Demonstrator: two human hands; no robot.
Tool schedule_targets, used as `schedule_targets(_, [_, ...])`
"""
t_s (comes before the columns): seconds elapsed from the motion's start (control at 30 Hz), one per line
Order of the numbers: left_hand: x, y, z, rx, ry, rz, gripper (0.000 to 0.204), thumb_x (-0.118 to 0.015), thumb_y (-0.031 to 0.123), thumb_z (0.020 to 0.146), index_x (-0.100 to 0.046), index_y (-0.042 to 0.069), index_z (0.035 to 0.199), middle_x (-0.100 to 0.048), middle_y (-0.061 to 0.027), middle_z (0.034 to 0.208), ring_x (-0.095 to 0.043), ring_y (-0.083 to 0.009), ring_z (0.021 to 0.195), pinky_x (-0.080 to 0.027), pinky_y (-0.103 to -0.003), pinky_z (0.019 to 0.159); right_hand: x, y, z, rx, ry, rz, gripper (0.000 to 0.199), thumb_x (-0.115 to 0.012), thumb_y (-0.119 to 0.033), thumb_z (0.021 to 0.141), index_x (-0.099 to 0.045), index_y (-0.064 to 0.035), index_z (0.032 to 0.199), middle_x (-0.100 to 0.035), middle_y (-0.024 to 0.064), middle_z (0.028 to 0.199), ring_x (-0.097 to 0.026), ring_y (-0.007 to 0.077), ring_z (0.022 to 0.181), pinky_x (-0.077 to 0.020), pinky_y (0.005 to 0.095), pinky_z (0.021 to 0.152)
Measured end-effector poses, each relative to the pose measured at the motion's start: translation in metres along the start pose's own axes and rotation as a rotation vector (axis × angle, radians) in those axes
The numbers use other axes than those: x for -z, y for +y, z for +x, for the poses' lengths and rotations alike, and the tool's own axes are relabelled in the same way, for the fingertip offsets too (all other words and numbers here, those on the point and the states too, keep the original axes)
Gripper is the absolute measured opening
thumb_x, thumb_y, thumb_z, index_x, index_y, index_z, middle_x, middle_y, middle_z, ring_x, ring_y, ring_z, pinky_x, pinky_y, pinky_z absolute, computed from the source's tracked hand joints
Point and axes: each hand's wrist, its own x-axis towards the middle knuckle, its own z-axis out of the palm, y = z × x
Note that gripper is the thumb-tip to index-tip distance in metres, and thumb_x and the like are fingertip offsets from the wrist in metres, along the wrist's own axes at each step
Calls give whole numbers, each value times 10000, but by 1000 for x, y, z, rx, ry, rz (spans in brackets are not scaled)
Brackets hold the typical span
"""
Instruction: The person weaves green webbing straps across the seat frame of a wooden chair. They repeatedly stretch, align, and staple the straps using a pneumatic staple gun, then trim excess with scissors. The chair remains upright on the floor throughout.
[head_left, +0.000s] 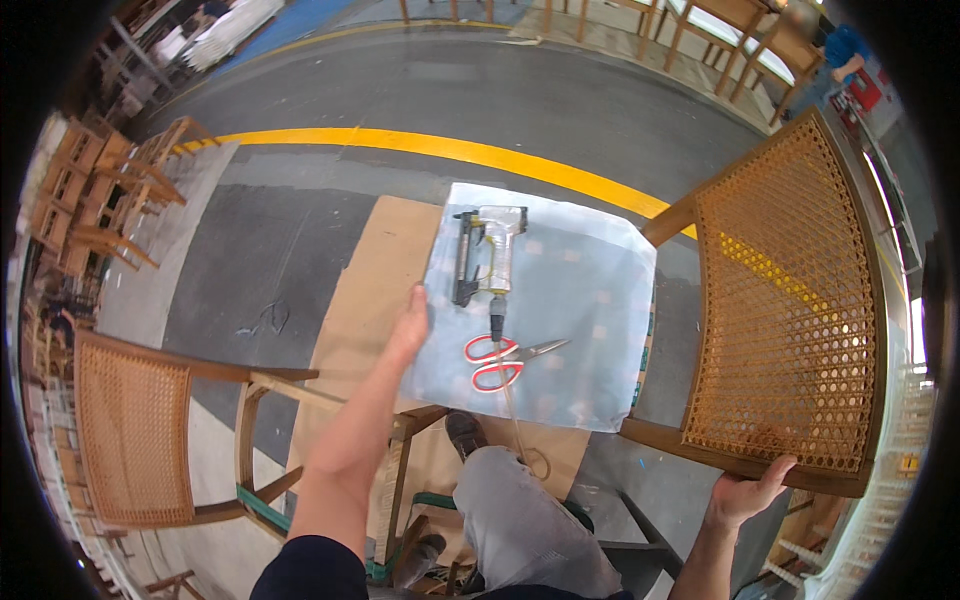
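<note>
In the head view, the cane chair back at frame right is propped upright by the right hand, curled under its lower rail. The left hand, open and flat, pins the plastic sheet at centre, where the staple gun and scissors lie within reach

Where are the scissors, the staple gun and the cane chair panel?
Scissors [497, 362], head view, on the red handles.
Staple gun [497, 250], head view, on its pale body.
Cane chair panel [790, 310], head view, on the woven cane.
</note>
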Motion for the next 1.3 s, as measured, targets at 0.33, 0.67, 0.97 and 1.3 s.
schedule_targets(0.33, [-26, -3, 12, -151, 98, -98, 590, -409, 495, 1114, -619, 80, 1477, -638, -220, 1465, -565, -390, 1397, -427, -436, 1162, -18, 8, 25, 93, 53, -12, 833, -673, -535, 1019, -357, -51, 1618, -443, 120, 1594, -463, 308, 1432, -396, 512, 1197])
schedule_targets(0.67, [40, 3, -79, -174, 264, -14, 547, -427, 417, 1139, -587, 35, 1496, -619, -193, 1501, -562, -340, 1410, -408, -399, 1193, -11, -3, -6, 15, -138, -146, 736, -663, -427, 1063, -345, -74, 1624, -436, 118, 1618, -442, 283, 1456, -374, 486, 1205])
schedule_targets(0.97, [192, -155, -370, 56, 652, 334, 528, -662, 346, 1034, -598, 46, 1464, -705, -207, 1329, -651, -351, 1280, -469, -457, 1134, -2, 22, -154, -427, -884, -488, 203, -661, -115, 1048, -679, -44, 1238, -642, -10, 1031, -576, 108, 862, -453, 249, 765])
schedule_targets(1.3, [178, -213, -458, 65, 145, 831, 554, -744, 407, 933, -583, 81, 1351, -748, -190, 877, -726, -381, 938, -437, -542, 1093, -223, 124, -374, -10, -2305, -833, 372, -720, -353, 943, -780, 13, 974, -775, 130, 872, -714, 206, 825, -549, 365, 769])
